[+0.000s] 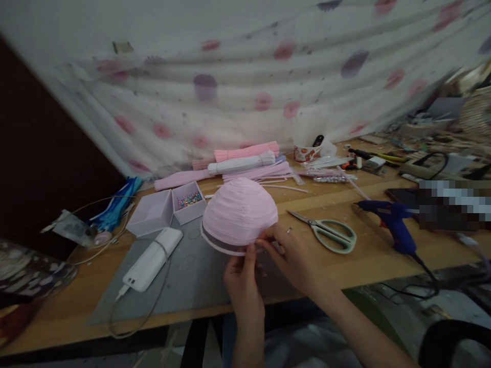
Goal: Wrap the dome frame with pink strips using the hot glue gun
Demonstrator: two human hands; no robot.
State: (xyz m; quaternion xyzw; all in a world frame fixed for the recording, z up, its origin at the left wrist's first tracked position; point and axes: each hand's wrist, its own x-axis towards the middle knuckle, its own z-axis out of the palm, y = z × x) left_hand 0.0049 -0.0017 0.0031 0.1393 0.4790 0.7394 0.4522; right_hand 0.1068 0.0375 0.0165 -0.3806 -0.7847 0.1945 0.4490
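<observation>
A pale pink ribbed dome (241,214), which looks wound from pipe cleaners, is held over the front of the grey mat. Around its bottom edge runs a light pink rim strip (215,248), with a greyish band showing between strip and dome. My left hand (244,283) pinches the rim strip from below at the near side, thumb up. Just right of it, my right hand (289,253) has its thumb and forefinger closed at the dome's lower right edge. Whatever lies between those fingertips is too small to make out.
Green-handled scissors (333,235) and a blue glue gun (391,217) lie to the right. At left are a white power bank (153,259) with a cable, and a white box (190,202) of colourful beads. Pipe cleaner bundles (245,162) lie behind, near a paper cup (307,153).
</observation>
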